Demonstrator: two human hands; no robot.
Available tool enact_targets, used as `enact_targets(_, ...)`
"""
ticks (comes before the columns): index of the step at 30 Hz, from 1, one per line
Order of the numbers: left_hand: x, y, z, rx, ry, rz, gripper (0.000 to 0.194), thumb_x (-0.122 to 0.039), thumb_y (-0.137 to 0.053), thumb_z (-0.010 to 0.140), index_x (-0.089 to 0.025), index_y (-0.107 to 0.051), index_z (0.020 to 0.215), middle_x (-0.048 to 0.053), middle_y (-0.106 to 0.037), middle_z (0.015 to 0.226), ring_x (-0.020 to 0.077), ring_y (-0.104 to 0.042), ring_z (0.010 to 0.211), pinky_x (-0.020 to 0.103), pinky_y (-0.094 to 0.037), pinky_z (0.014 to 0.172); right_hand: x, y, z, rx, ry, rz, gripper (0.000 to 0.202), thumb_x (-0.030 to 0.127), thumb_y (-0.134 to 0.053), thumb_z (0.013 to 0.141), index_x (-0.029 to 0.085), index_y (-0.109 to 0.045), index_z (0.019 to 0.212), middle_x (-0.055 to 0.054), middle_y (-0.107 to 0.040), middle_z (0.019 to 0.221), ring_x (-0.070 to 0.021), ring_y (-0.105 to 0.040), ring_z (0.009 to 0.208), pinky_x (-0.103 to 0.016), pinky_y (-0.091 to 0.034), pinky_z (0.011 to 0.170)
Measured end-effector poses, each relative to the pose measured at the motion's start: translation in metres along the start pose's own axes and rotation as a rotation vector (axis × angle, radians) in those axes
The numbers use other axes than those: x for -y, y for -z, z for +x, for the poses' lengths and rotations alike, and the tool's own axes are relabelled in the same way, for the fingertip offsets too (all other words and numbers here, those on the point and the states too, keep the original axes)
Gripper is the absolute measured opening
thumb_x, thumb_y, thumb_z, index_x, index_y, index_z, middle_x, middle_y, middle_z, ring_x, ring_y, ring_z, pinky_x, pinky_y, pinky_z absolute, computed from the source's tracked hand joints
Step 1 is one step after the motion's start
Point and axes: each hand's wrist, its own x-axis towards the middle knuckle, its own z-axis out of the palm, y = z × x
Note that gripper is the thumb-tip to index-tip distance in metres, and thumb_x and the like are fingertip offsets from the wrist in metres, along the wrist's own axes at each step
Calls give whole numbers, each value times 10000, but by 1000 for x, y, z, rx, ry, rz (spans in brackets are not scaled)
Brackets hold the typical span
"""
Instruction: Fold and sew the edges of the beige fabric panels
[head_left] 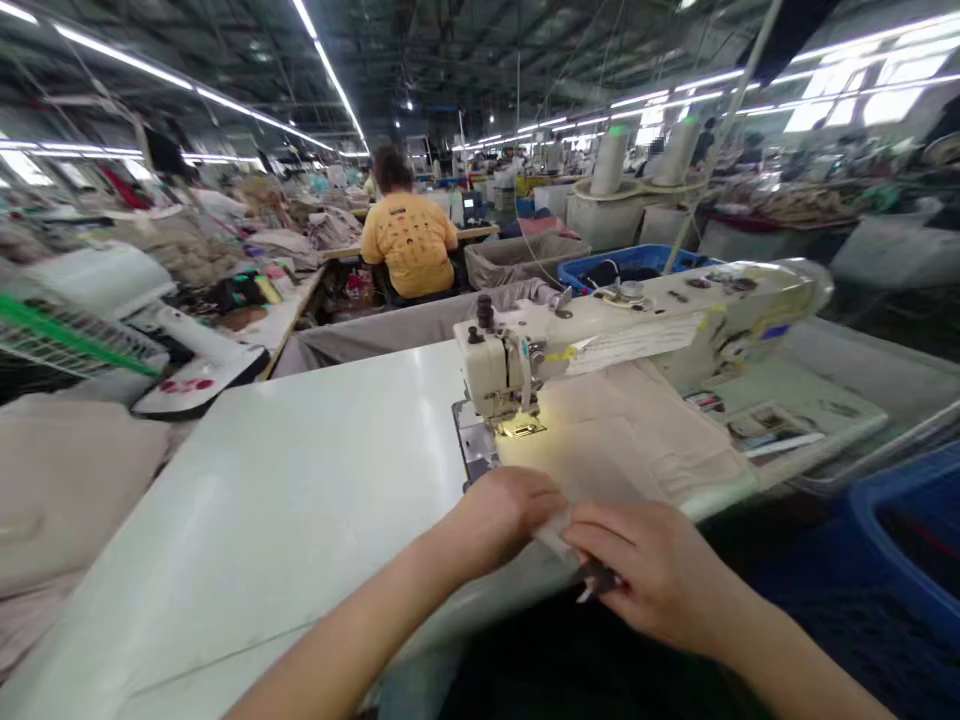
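Observation:
My left hand (510,515) is closed in front of the sewing machine (495,370), its fingers curled on a small piece of pale fabric (555,532). Pinching the same piece from the other side is my right hand (656,570), close to the left. A small dark object (596,578) with a light tip shows under the right fingers; its kind is hidden. Beige cloth (615,430) lies flat under the machine's arm, right of the lit needle plate (523,428).
The pale sewing table (322,470) extends left. Beige fabric (67,480) is piled at far left, near a white fan-like device (97,285). A blue basket (900,500) stands at right. Ahead, a person in a yellow shirt (411,245) sits facing away.

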Motion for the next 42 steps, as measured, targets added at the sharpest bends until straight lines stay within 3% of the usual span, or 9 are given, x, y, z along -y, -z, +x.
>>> enact_targets(4,1,-16,-44,-21,109,-8,213,-153,-452,972,-156,-666,969,94,-713,964,212,-684,914,343,-566,828,-13,-7,-10,-34,-69,144,172,271,-671,877,209,-698,1035,-73,-732,1055,-194,-701,849,-276,-543,716)
enact_targets(8,3,-7,-98,-108,282,-106,405,-99,-441,922,-201,-628,1266,104,-688,1259,241,-643,1176,419,-551,983,-27,-17,-19,76,-86,227,760,607,-861,611,234,-676,1247,-124,-630,1373,-311,-661,1146,-376,-551,943)
enact_targets(11,7,7,-128,-105,401,-219,419,-123,-472,933,-238,-629,1304,82,-666,1320,222,-622,1227,424,-515,1053,-31,-29,-20,169,-22,252,843,545,-886,588,229,-634,1328,-132,-575,1436,-342,-617,1221,-418,-525,1000)
enact_targets(14,12,18,-142,-123,483,-332,369,-174,-467,962,-251,-667,1263,67,-674,1312,207,-628,1223,425,-483,1088,-33,-40,-12,128,-47,277,476,280,-756,773,238,-682,1241,-106,-598,1417,-293,-622,1221,-402,-522,995)
enact_targets(18,17,19,-141,-219,619,-505,298,-284,-489,974,-251,-734,1142,59,-728,1208,210,-675,1129,403,-501,1056,-38,-55,13,-15,-344,496,124,279,-614,843,239,-720,895,-72,-767,1078,-242,-715,987,-371,-556,875)
enact_targets(24,19,1,-125,-458,963,-533,287,-387,-540,905,-208,-762,938,58,-759,995,224,-691,900,361,-560,845,-36,-81,35,-407,-919,708,460,558,-739,681,236,-511,918,-20,-707,718,-217,-666,644,-340,-542,643)
enact_targets(32,7,-19,-119,-491,1087,-320,247,-338,-542,859,-213,-671,690,29,-649,718,208,-625,737,317,-506,702,-23,-88,35,-187,-787,490,236,474,-627,758,241,-604,734,6,-635,658,-176,-585,597,-285,-469,593)
enact_targets(38,-11,-36,-117,-679,1261,-226,571,-333,-517,910,-179,-438,1454,9,-677,835,184,-645,698,312,-529,675,-25,-84,40,-112,-813,399,271,488,-586,757,243,-684,819,-8,-682,700,-192,-602,615,-295,-478,616)
enact_targets(42,-16,-38,-121,-714,1188,-209,408,-309,-500,943,-186,-550,1329,15,-660,843,159,-631,677,290,-531,661,-24,-85,34,-135,-810,347,279,504,-593,762,251,-700,810,-1,-670,669,-180,-578,578,-276,-474,589)
